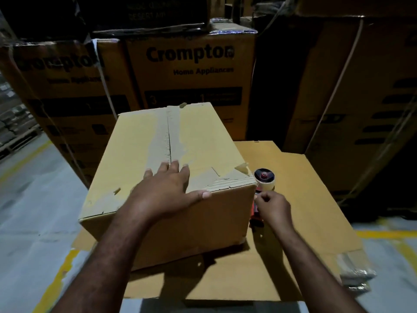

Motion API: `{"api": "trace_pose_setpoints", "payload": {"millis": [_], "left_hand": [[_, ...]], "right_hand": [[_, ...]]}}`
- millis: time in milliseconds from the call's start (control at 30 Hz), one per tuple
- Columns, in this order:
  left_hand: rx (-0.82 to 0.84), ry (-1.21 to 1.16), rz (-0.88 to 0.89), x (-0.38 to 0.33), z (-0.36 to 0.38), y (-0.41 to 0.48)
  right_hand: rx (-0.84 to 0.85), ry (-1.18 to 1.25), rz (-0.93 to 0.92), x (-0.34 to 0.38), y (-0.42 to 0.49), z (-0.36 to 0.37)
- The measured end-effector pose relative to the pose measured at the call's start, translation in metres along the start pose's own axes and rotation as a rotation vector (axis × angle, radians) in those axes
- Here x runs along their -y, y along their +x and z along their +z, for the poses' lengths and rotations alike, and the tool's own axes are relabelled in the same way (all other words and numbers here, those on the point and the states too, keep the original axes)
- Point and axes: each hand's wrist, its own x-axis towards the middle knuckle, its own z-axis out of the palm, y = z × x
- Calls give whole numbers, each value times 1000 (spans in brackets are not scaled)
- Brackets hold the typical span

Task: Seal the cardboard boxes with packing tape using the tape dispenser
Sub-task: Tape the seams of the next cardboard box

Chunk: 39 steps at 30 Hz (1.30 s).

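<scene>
— What are the hands doing?
— The left hand [169,186] is lying flat on the near top edge of the box [135,154], fingers straight, thumb hanging over the front side. The right hand [274,205] is curling its fingers round the red handle of the tape dispenser [264,177].
— Where is the dispenser sitting?
— Just beside the box's near right corner, on the flat cardboard sheet [311,188] that is also carrying the box.
— Anything behind?
— Tall printed cartons [191,71] are standing along the far side, and grey floor [33,199] with yellow lines is showing on the left.
</scene>
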Motion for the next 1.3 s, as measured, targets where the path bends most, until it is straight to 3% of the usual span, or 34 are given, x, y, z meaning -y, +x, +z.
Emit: {"api": "trace_pose_setpoints", "payload": {"millis": [233, 433, 600, 767, 933, 1033, 1133, 1300], "left_hand": [[-76, -11, 108, -10, 4, 5], [12, -38, 157, -12, 2, 5], [42, -59, 148, -8, -1, 3], [89, -78, 167, -4, -6, 6], [157, -122, 239, 8, -25, 14], [189, -355, 243, 24, -41, 19], [185, -766, 195, 40, -64, 30], [284, -1697, 91, 49, -98, 62]], "right_hand": [[-67, -51, 180, -12, 17, 16], [112, -175, 367, -18, 38, 47], [245, 336, 498, -4, 48, 33], [148, 352, 340, 21, 57, 2], [-54, 183, 15, 85, 48, -60], [-94, 148, -194, 129, 25, -90], [-130, 139, -356, 162, -2, -94], [-145, 132, -496, 197, -35, -52]]}}
